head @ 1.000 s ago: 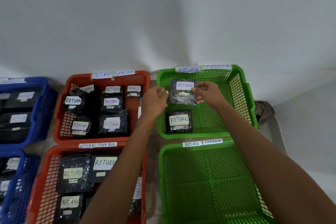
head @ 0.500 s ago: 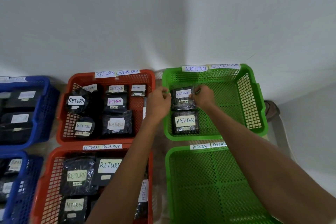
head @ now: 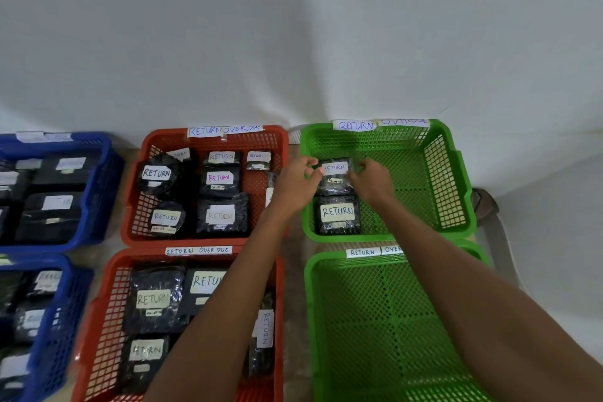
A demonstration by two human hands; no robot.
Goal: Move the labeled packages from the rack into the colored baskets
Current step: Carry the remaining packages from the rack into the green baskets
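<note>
The small black package (head: pixel 335 173) with a white RETURN label sits low inside the far green basket (head: pixel 456 173), in its left rear part, near the left wall and a little short of the back wall. Whether it rests on the mesh floor or is held just above it cannot be told. The left hand (head: pixel 298 184) pinches its left edge with curled fingertips, reaching in over the basket's left rim; the right hand (head: pixel 370 181) pinches its right edge the same way, fingers bent. Just in front of it, edges almost touching, lies a second package (head: pixel 339 214) with a larger RETURN label, close against the front-left corner. The right half of this basket's floor is bare mesh out to the right wall.

Paper strips reading RETURN and OVERDUE are stuck on the back rim. The near green basket (head: pixel 391 320) lies directly in front, rim near rim, and the right forearm crosses over it.

To the left, just beside the green pair, stand the far red basket (head: pixel 208 241) and the near red basket (head: pixel 98 320), both holding black RETURN packages; the left forearm passes over the near one. Further left are two blue baskets (head: pixel 98 189) with more dark packages. A white wall (head: pixel 293 26) rises right behind the far row
</note>
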